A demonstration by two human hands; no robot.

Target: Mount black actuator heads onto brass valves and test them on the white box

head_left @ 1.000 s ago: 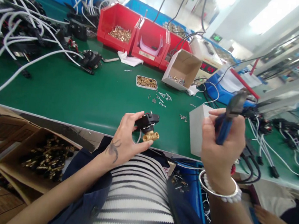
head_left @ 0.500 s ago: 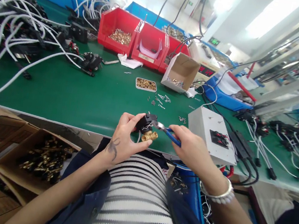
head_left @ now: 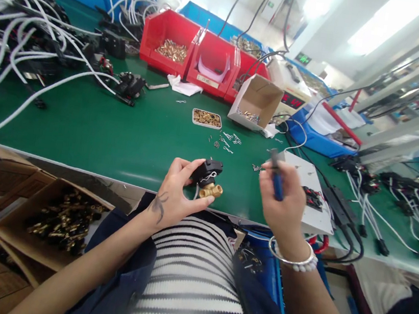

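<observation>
Two things are in hand: the left hand [head_left: 174, 187] grasps a black-topped brass fitting [head_left: 211, 189], thumb against the brass and fingers around the black part, over the near edge of the green table [head_left: 126, 141]. One bent wire clip [head_left: 207, 177] lies across the fitting's black part. Well apart from it, the right hand [head_left: 284, 200] is curled around a blurred blue-handled tool [head_left: 278, 185], before a grey box [head_left: 319, 215]. Beyond the fitting, loose wire clips [head_left: 228, 149] lie near a small tray [head_left: 206, 125] of brass pieces
</observation>
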